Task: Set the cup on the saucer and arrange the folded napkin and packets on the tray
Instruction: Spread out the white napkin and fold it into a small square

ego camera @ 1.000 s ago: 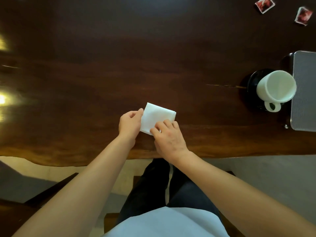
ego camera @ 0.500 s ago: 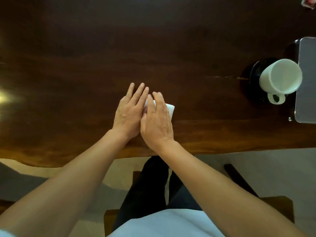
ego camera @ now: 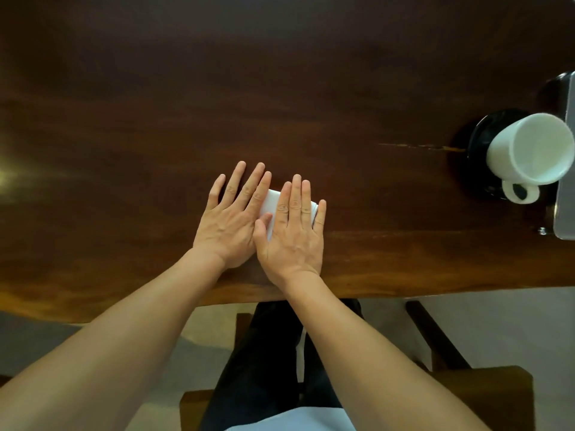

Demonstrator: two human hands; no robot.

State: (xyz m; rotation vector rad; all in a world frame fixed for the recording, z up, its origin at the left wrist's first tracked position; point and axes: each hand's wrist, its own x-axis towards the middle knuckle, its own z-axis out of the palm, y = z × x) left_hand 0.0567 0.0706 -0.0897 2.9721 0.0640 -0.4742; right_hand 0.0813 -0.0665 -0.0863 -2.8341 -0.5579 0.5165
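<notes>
A folded white napkin [ego camera: 270, 203] lies on the dark wooden table [ego camera: 155, 119] near its front edge, mostly covered by my hands. My left hand [ego camera: 235, 217] lies flat with fingers spread, its right side on the napkin's left part. My right hand [ego camera: 294, 227] presses flat on top of the napkin. At the far right, a white cup [ego camera: 529, 150] with its handle toward me stands on a black saucer [ego camera: 480, 144]. A grey tray [ego camera: 566, 194] shows only as a strip at the right edge. No packets are in view.
A wooden chair [ego camera: 485, 396] stands under the table's front edge to the right of my legs. A bright light reflection [ego camera: 6, 175] glints on the table at the far left.
Both hands went from pinching the napkin's edges to lying flat on it, then spread slightly apart. The view shifted, so the packets and most of the tray left the frame.
</notes>
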